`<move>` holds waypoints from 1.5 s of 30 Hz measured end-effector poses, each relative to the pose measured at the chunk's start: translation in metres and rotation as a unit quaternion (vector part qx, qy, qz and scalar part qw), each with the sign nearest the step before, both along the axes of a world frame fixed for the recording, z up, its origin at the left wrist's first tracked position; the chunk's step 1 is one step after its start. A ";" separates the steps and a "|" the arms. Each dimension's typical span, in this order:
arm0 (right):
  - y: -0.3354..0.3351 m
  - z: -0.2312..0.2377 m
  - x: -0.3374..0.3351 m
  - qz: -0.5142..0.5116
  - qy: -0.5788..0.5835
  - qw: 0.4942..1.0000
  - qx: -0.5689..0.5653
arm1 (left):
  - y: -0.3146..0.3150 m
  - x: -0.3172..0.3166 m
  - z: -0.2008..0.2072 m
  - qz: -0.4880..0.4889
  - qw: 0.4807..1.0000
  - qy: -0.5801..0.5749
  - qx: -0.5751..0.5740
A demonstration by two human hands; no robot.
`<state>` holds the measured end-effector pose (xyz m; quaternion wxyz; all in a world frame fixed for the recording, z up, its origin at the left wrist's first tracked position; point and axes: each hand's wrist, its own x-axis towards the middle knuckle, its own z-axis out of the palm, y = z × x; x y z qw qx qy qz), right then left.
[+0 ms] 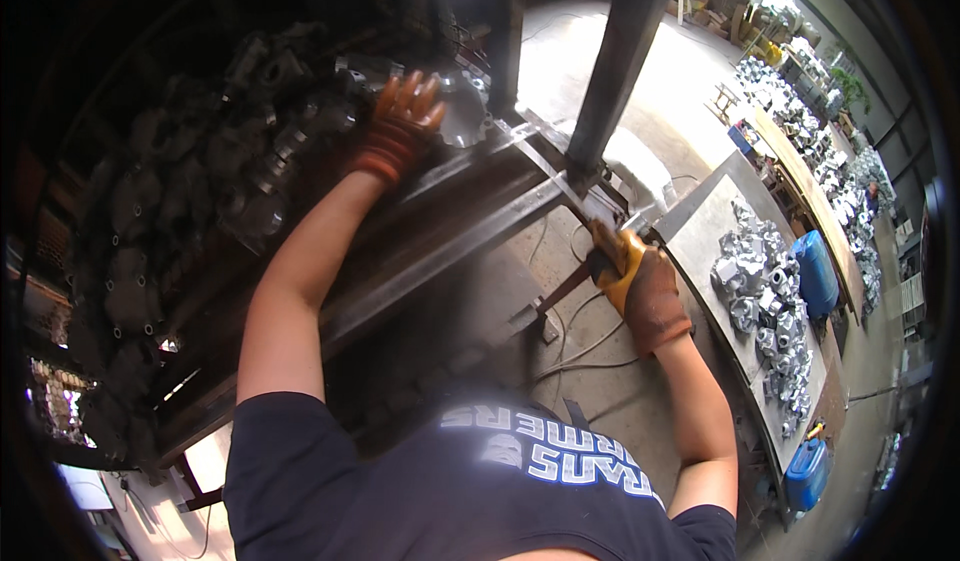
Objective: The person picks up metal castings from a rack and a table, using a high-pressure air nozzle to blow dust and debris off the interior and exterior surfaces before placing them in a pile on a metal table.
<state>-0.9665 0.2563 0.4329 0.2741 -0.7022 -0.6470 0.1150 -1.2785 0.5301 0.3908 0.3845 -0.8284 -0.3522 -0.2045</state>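
Observation:
My left hand (402, 126), in an orange work glove, is over the dark metal frame with its fingers stretched and apart. Right beside its fingertips is a rounded silver metal casting (463, 109); whether they touch it I cannot tell. My right hand (642, 286), in an orange and yellow glove, is closed at the near right corner of the frame, next to a steel post. Its fingers wrap round something brownish that they mostly hide. Below that hand, a rusty bar (567, 287) slants down to the left.
Many grey castings (270, 141) are heaped on the left. The steel post (625, 56) rises ahead of me. On the right, a metal-topped table (705, 221) bears a pile of silver castings (765, 306), with blue jugs (815, 273) beside it. Hoses (590, 361) lie on the floor.

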 end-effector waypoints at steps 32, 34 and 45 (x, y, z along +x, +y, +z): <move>-0.055 0.015 0.001 0.061 0.198 0.978 0.020 | 0.011 -0.112 0.159 -0.364 0.484 -0.680 -0.413; -0.053 0.022 -0.003 0.069 0.181 0.981 0.022 | -0.021 -0.124 0.140 -0.370 0.381 -0.731 -0.429; -0.015 0.013 -0.057 0.232 0.191 0.931 0.206 | -0.089 -0.242 0.008 0.066 0.810 -0.541 -0.216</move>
